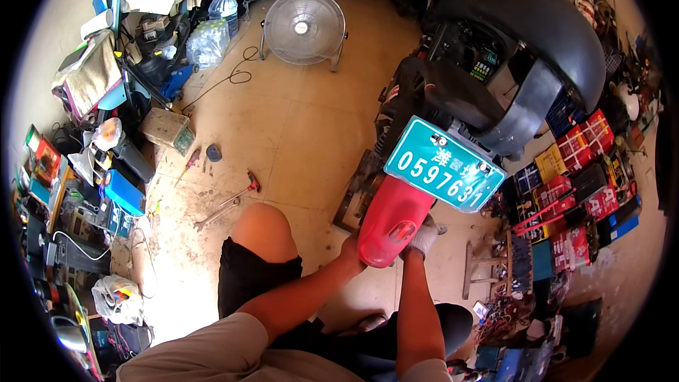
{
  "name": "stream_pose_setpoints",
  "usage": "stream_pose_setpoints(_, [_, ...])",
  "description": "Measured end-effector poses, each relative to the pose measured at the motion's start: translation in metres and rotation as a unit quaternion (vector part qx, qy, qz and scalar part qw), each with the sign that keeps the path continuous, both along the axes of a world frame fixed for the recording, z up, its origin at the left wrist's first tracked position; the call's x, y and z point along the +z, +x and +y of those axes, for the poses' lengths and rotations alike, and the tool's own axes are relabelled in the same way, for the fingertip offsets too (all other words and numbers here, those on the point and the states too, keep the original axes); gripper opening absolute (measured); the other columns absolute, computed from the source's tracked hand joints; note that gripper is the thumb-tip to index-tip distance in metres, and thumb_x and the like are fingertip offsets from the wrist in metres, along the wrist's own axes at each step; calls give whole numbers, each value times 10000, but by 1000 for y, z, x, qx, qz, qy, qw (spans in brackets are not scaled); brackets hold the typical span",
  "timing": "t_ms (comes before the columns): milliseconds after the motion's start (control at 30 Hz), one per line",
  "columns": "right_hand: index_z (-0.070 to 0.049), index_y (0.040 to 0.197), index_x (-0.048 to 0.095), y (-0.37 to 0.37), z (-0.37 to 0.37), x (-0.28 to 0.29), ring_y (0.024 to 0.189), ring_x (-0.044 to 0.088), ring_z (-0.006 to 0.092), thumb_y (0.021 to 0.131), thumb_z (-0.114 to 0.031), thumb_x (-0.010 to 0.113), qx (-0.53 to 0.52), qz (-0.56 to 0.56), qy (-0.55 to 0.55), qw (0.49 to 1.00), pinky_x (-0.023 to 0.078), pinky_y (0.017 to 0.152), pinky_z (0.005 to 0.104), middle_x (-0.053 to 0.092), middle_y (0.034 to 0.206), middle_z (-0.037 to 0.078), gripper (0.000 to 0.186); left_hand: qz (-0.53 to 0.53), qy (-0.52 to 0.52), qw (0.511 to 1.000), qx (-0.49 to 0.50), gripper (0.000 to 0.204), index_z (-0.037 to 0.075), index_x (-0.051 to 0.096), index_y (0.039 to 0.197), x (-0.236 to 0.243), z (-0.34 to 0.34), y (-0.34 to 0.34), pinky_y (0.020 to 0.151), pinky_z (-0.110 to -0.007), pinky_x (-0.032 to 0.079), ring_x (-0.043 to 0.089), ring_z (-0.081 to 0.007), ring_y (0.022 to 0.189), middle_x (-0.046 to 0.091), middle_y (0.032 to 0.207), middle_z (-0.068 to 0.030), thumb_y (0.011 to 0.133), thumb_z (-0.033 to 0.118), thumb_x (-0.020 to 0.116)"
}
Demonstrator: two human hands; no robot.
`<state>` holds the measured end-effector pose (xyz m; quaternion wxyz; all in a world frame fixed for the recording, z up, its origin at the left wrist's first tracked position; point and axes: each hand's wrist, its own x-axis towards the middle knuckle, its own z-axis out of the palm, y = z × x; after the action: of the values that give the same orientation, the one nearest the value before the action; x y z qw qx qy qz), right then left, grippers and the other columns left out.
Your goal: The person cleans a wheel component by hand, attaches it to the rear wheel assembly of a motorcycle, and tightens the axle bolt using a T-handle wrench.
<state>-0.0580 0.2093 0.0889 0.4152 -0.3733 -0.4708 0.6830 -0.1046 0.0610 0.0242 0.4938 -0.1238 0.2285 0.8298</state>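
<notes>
A red rear mudguard [397, 221] of a scooter juts toward me, under a teal licence plate [445, 164] bolted to the black rear end. My left hand [349, 255] is at the mudguard's left edge, its fingers hidden behind the red plastic. On the other side my right hand [423, 239], in a pale work glove, is close against the mudguard's right edge. Its fingers point away from me and are mostly covered, so their grip does not show. The scooter's wheel is hidden beneath.
A wrench [218, 213] and a red-and-black-handled tool [252, 182] lie on the tiled floor to my left, beyond them a screwdriver [187, 167] and an open bin [167, 131]. A floor fan [304, 28] stands ahead. Red boxes [585, 134] are stacked right; a small wooden stand [488, 269] is nearer.
</notes>
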Motion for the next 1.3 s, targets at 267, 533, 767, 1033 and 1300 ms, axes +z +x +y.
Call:
stream_pose_setpoints(267, [106,1229,675,22,38,-42,938,704,209,893,-226,782,-5,-91,57,994,554,807,323,747,1118,168,484,13,12,1000,3,463,20,510,1427,1,8,-1,1135,-400,430,569,-286,1303,577,1449,-151,1135,274,255])
stream_pose_setpoints(533, [86,1262,658,26,-10,23,782,704,189,924,-257,746,-9,-210,24,977,578,660,319,745,1015,146,490,-7,-20,1000,-10,512,70,593,1348,-14,7,-7,933,-410,580,685,-256,1110,667,1305,-117,1097,445,351])
stream_pose_setpoints(767, [51,1208,651,42,-16,32,605,615,157,926,-159,691,-32,-168,-49,984,500,513,289,673,831,83,354,29,-175,981,-78,561,92,623,1281,-6,-15,-10,783,-463,616,703,-315,995,671,1224,-87,1054,559,411])
stream_pose_setpoints(1033, [-17,962,671,62,7,16,541,588,164,919,-121,675,-17,-97,-70,993,467,460,304,618,709,46,112,122,-346,928,-60,501,111,596,1272,-13,-35,-42,749,-473,545,595,-283,971,586,1208,-79,1042,537,469])
stream_pose_setpoints(1300, [-76,958,638,68,31,-21,572,620,251,965,-167,670,-64,84,-233,967,505,487,391,651,757,85,97,322,-289,897,93,474,89,567,1354,109,-91,-88,928,-441,498,577,-241,1106,601,1207,-69,999,401,597])
